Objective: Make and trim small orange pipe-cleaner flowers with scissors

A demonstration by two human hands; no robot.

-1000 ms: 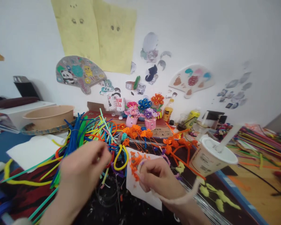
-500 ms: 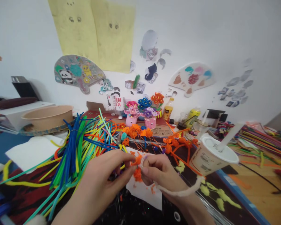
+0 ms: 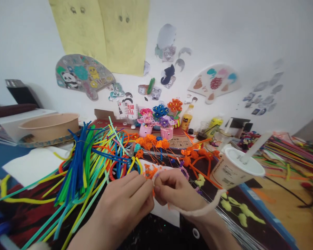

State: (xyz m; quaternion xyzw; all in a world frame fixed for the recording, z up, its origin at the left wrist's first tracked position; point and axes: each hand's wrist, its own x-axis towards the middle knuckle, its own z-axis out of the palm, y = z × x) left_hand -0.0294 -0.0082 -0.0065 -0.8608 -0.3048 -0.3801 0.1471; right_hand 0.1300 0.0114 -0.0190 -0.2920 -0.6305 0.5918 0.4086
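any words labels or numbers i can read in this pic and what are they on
Nothing reads clearly.
white cup: dark print on its side, blurred.
white pack by the wall: red characters, too small to read.
brown cardboard: print, too small.
yellow bottle: label blurred.
orange pipe cleaner piece pinched by left hand and right hand: no text.

your left hand (image 3: pixel 123 205) and right hand (image 3: pixel 177 191) meet low in the middle of the view, backs facing up, fingertips pinched closed and touching each other. both forearms come up from the bottom edge, angling inward.
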